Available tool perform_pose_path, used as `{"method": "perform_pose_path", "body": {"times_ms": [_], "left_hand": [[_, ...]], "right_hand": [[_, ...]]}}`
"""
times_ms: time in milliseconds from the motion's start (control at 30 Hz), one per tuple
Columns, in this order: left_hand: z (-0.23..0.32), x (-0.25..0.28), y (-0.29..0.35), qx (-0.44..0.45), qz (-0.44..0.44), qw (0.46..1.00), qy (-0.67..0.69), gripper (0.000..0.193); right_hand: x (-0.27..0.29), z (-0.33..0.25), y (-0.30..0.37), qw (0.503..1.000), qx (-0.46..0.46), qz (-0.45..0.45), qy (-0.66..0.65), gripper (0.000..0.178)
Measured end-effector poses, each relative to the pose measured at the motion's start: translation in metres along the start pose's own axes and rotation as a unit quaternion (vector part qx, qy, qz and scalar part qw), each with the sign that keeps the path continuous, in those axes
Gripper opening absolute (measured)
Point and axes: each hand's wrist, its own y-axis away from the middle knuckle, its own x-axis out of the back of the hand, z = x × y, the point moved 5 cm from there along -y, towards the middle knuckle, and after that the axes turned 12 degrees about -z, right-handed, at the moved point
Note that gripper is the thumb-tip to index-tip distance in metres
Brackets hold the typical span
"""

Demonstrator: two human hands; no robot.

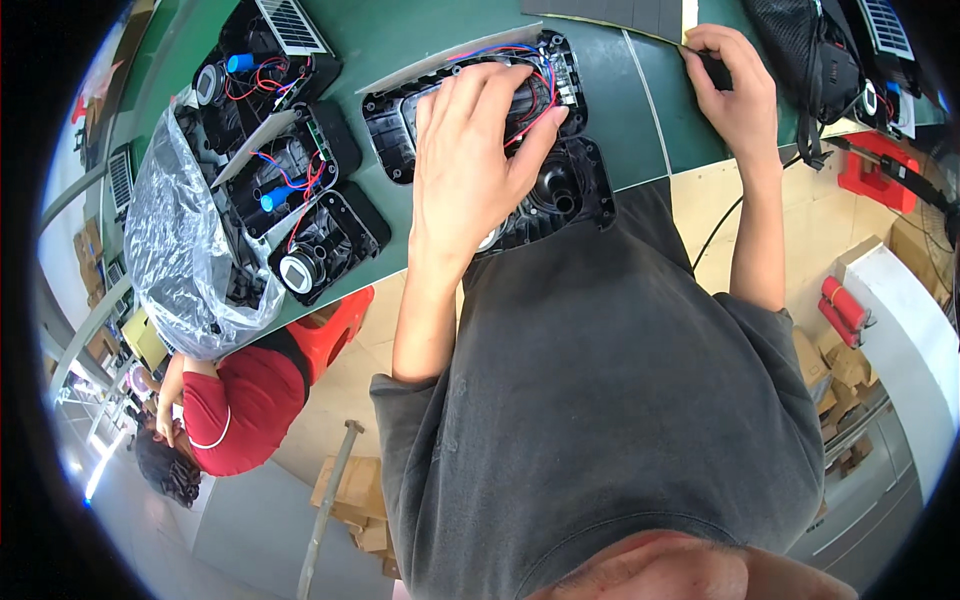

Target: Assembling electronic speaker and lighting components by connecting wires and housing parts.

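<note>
My left hand [470,145] lies over an opened black plastic housing [390,125], its fingers stretched out and its thumb apart, near red and blue wires [552,85]. A small circuit board [566,75] sits at the housing's right end. Nearer to me, a second black housing half [590,180] with a round black part [558,188] is partly covered by that hand. My right hand [740,90] is at the far edge, thumb and forefinger pinched on the corner of a black sheet [630,14] divided into strips with a pale border.
Several similar housings [335,225] with wires, blue cylinders [274,199] and small solar panels [292,25] stand at left beside a clear plastic bag [170,230]. A black mesh bag [785,45] lies at right. A person in red [245,410] sits at left near a red stool [345,325].
</note>
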Motion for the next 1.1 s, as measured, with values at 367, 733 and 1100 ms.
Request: {"method": "perform_pose_path", "body": {"times_ms": [367,733,1100], "left_hand": [[-0.003,-0.001,0.002,-0.058,0.014,0.997,0.054,0.024],[0.001,-0.001,0.005,-0.066,0.027,0.997,0.002,0.019],[-0.008,0.004,0.005,-0.074,-0.014,0.992,0.1,0.021]], "right_hand": [[0.002,-0.003,-0.001,0.997,0.022,-0.044,-0.057,0.013],[0.01,0.005,0.002,0.994,-0.013,-0.099,-0.043,0.01],[0.012,-0.015,-0.013,0.986,-0.03,-0.077,-0.141,0.016]]}}
